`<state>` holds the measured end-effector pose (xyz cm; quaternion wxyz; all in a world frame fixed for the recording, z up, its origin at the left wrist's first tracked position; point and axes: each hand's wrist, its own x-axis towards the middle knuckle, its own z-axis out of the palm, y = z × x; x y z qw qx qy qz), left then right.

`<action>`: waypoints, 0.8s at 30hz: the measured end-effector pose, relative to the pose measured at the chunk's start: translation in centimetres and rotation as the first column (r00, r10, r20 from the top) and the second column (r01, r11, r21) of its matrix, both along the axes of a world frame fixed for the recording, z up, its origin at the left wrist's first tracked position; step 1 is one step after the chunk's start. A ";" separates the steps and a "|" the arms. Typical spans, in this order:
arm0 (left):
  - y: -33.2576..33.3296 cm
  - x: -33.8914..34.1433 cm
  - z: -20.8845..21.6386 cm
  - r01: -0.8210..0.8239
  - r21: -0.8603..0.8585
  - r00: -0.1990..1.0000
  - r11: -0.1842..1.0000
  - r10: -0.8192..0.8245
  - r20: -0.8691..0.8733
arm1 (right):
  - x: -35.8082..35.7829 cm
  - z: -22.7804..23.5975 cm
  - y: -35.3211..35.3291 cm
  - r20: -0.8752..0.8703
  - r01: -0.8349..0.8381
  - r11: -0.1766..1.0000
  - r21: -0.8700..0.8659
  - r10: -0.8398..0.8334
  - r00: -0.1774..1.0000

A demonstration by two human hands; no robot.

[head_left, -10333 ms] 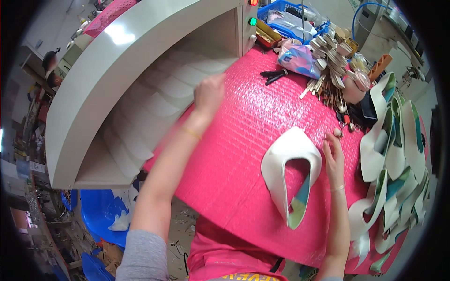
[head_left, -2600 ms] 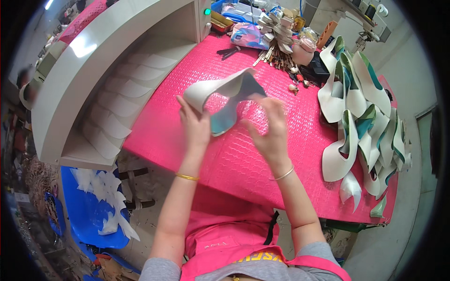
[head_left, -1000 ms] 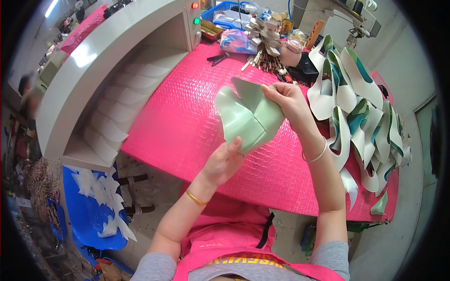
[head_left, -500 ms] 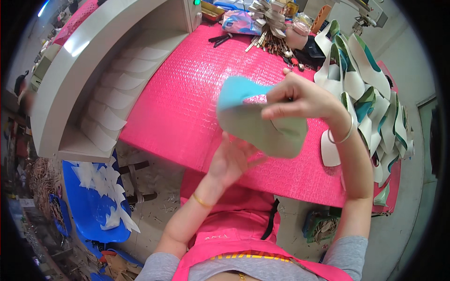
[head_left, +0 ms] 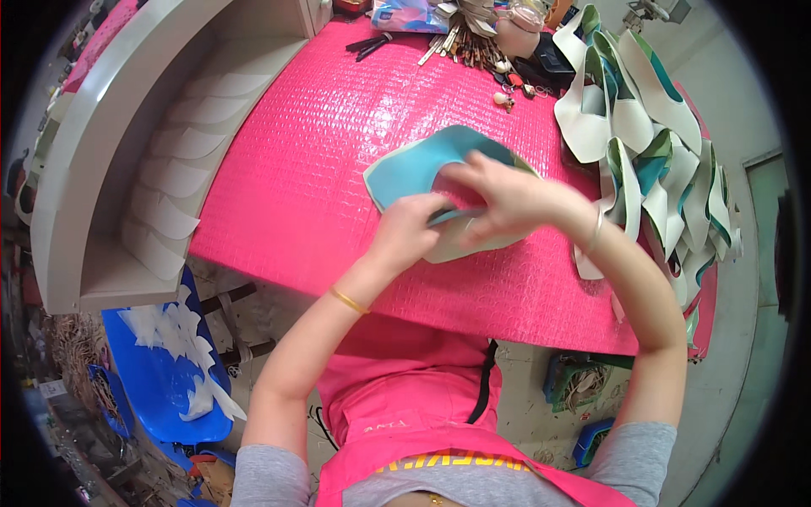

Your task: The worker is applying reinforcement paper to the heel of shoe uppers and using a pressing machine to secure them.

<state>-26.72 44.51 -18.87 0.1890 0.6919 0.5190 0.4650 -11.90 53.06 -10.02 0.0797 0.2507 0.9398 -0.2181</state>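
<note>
Through the head view I have the shoe upper point(head_left: 416, 171) near the middle of the pink-covered counter point(head_left: 287, 160), its teal lining facing up on the far left side and a pale, greenish surface showing on the near side. I can't tell whether it rests on the cover or is held just above it. My left hand point(head_left: 411, 226) is closed on the near edge of its opening, the fingers bent over the rim. My right hand point(head_left: 505, 201) is over the opening from the right, thumb and fingers spread apart; it is blurred, and I can't tell whether it grips the material.

To the right, near my right forearm, I see a heap of similar white uppers point(head_left: 583, 127), lined in green and teal, overlapping one another. At the far edge lie a few black strips point(head_left: 369, 44), a bundle of thin sticks point(head_left: 463, 44) and a shiny plastic packet point(head_left: 404, 17). On the left stands a curved pale machine point(head_left: 89, 139), with a row of overlapping white pieces point(head_left: 173, 176) along its open bay. Below it, white scraps point(head_left: 169, 328) lie on a blue plastic seat point(head_left: 165, 414).
</note>
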 end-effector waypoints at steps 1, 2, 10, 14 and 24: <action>0.5 -0.2 -0.5 0.069 -0.098 0.989 0.993 -0.055 0.134 | 1.4 -0.6 -0.3 0.163 -0.029 0.994 0.110 0.011 0.987; 0.2 0.1 0.0 0.117 -0.218 0.970 0.969 -0.064 0.236 | 2.4 -1.6 -1.0 0.187 0.062 0.979 0.192 -0.099 0.977; -0.6 0.8 -0.3 0.025 0.009 0.991 1.000 -0.024 -0.131 | 3.5 -2.5 -2.8 0.050 0.041 0.872 0.488 -0.075 0.996; -2.3 -4.3 -1.5 -0.063 -0.193 0.863 0.979 -0.043 -0.503 | 3.3 -3.0 -2.6 0.075 0.004 0.864 0.503 -0.049 0.996; -6.0 -3.4 7.5 -0.079 -0.209 0.915 0.975 -0.013 -0.403 | 3.5 -2.0 -1.1 0.064 0.037 0.923 0.384 -0.066 0.996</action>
